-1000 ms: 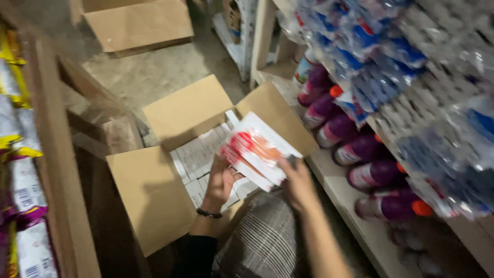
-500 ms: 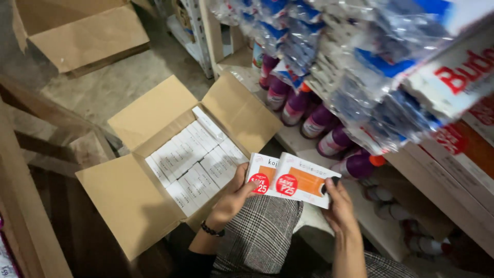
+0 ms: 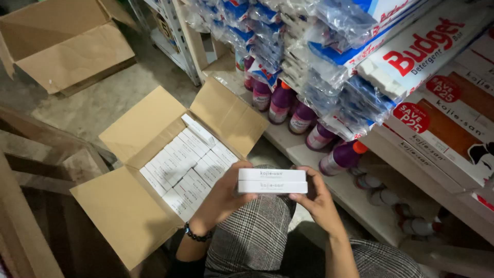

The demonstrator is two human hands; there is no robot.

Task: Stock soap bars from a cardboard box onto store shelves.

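Both hands up in front of the knees, a stack of two slim white boxes held edge-on between them. Left hand grasps the stack's left end, thumb over the top, fingers underneath. Right hand grasps the right end, fingers curled round the far edge. The two boxes lie flat one on the other, edges nearly flush.

Just left of the left hand, and lower: open cardboard carton on the floor, flaps spread, packed with more white boxes in rows, tops showing. One gap-like spot near the far corner; cannot tell how deep.

Right of the right hand and beyond it: a wooden shelf with purple bottles standing in a row, some lower ones lying on their sides. Above, bagged blue-and-white packs overhang the shelf edge; orange-and-white cartons stacked further right. A second, empty carton sits well apart, far left on the concrete floor.

Risks, as judged:
- Stack pinched only at the ends; the upper box could slide off if the hands tilt.
- Purple bottles near the right hand; a wide elbow swing could knock one over.
- Hanging bags above are loosely piled; brushing them could pull some down.
- Carton flap beside the left wrist could snag it.
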